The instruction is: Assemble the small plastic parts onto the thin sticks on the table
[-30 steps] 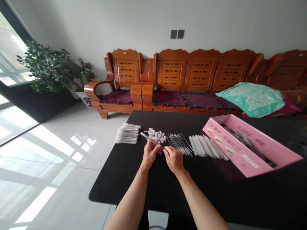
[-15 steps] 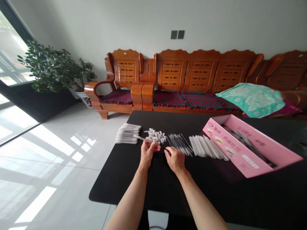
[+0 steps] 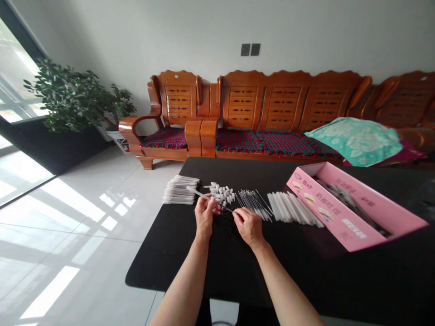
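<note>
Two hands pinching, left hand [image 3: 205,216] on slim plastic tube [image 3: 199,193], right hand [image 3: 249,227] on thin rod [image 3: 228,209]

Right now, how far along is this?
Done: the bundle at the far left looks finished. In hand: the left hand holds a tube, the right hand a thin rod. Left: loose caps, rods and clear tubes still lie spread out.

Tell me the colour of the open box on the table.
The open box is pink with printed lettering, as the head view shows.
</note>
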`<state>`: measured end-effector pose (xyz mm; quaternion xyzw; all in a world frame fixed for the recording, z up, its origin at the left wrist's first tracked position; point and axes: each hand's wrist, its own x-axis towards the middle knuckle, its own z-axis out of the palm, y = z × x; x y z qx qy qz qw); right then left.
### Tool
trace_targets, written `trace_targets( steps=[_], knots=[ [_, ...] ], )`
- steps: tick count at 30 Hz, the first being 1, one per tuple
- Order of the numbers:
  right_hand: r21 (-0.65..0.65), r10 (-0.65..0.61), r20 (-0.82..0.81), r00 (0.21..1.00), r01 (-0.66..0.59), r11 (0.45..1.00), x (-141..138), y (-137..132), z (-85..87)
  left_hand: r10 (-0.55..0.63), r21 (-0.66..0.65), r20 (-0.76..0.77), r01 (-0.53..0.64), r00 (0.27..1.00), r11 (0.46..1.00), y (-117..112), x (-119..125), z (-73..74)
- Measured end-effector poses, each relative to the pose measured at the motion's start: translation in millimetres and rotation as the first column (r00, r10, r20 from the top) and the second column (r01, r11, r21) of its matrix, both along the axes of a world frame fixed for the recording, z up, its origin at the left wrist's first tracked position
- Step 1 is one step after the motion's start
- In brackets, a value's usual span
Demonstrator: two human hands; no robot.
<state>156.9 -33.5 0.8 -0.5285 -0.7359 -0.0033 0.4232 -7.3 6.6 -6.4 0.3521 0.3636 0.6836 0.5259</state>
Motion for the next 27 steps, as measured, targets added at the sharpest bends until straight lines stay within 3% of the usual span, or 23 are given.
trace_targets(
  steps=[2,4,8,10,12,14,16,20,24,27],
  knots=[
    [-0.004,-0.069,-0.034,0.997,0.069,0.998,18.6,0.6,0.3,0.159,-0.004,0.062,-0.159,0.985,0.987,4.2,-5.3,-3.4],
    [-0.024,-0.217,-0.075,0.973,0.216,0.976,41.1,1.0,-1.5,0.197,0.000,0.080,-0.198,0.977,0.980,6.3,-7.9,-5.8],
    [-0.165,-0.550,-0.021,0.835,0.540,0.826,79.8,-2.0,-6.9,0.096,-0.009,0.063,-0.095,0.993,0.995,2.7,-5.1,-4.9],
    [-0.225,-0.598,0.036,0.801,0.589,0.776,91.0,-4.9,-7.9,0.023,-0.016,0.050,-0.023,0.998,1.000,-0.9,-3.3,-2.2],
    [-0.260,-0.597,0.074,0.799,0.594,0.762,96.1,-7.0,-7.1,-0.038,-0.016,0.017,0.039,0.999,0.999,-3.7,-2.7,1.0],
    [-0.247,-0.580,0.062,0.812,0.576,0.779,93.6,-7.5,-4.4,-0.080,-0.021,-0.028,0.079,0.996,0.997,-5.4,-2.7,3.5],
    [-0.184,-0.528,-0.021,0.849,0.516,0.837,81.8,-6.5,-0.5,-0.122,-0.028,-0.063,0.121,0.990,0.992,-5.9,-2.3,4.9],
    [-0.083,-0.203,-0.139,0.969,0.192,0.978,34.1,-2.1,7.5,-0.265,-0.019,-0.081,0.264,0.961,0.964,-7.2,0.4,5.2],
    [-0.148,-0.002,-0.084,0.996,-0.011,0.989,-6.7,0.3,10.7,-0.369,-0.008,-0.135,0.371,0.920,0.929,-10.6,2.9,6.5],
    [-0.182,0.051,-0.098,0.994,-0.068,0.981,-11.8,-1.2,11.3,-0.364,-0.015,-0.129,0.365,0.923,0.931,-8.9,1.8,8.8]
  ],
)
